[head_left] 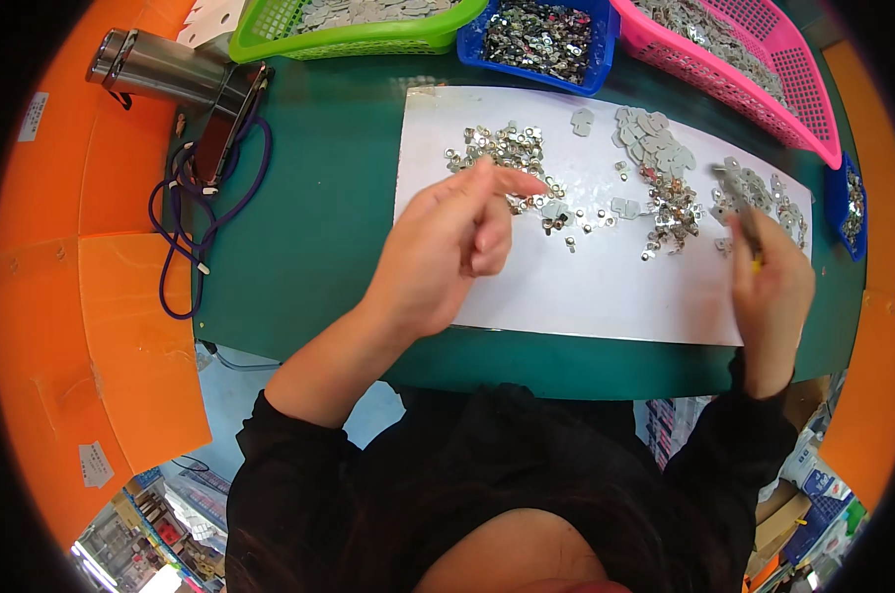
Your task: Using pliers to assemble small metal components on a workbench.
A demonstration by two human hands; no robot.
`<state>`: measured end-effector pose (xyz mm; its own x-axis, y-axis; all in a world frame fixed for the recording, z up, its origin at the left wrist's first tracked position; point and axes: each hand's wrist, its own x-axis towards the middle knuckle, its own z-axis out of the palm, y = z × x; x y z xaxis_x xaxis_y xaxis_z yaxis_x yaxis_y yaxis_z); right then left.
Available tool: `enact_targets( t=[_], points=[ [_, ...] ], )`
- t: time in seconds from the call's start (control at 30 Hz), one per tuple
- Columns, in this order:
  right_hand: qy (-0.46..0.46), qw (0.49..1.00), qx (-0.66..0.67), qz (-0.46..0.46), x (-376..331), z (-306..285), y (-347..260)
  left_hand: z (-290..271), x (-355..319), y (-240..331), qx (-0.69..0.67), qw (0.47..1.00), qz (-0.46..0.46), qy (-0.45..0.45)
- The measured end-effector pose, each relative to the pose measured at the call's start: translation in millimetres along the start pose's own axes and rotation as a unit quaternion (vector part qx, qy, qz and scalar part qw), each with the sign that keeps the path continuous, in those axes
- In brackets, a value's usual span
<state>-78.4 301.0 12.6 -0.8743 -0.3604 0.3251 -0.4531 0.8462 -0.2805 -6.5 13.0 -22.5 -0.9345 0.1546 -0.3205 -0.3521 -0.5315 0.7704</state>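
Note:
My left hand (457, 232) hovers over a pile of small shiny metal pieces (507, 148) on a white board (586, 292). Its index finger points to the right while the other fingers curl in; whatever lies in them, if anything, is hidden. On the right, my right hand (773, 287) grips a dark metal hand tool with a bit of yellow on it, probably pliers (749, 222), smeared by motion. The tool's tip is over a group of flat grey plates with metal pieces (788, 212). Between my hands lie a loose grey plate (625, 208) and a heap of metal pieces (673, 212).
Stacked grey plates (653, 143) lie toward the board's far side. Behind it stand a green basket (368, 44), a blue tray (531, 74) and a pink basket (744, 109), all filled. A smaller blue tray (857, 242), a steel cylinder (166, 69) and a purple cord (260, 163) flank it.

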Motion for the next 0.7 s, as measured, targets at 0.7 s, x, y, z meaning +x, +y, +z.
enact_targets(
  t=[0.7],
  points=[
    [-0.066,0.988,0.044,-0.130,21.9,43.1,-27.3,-5.1,1.4,2.2,-0.073,0.997,0.002,0.008]
  ],
)
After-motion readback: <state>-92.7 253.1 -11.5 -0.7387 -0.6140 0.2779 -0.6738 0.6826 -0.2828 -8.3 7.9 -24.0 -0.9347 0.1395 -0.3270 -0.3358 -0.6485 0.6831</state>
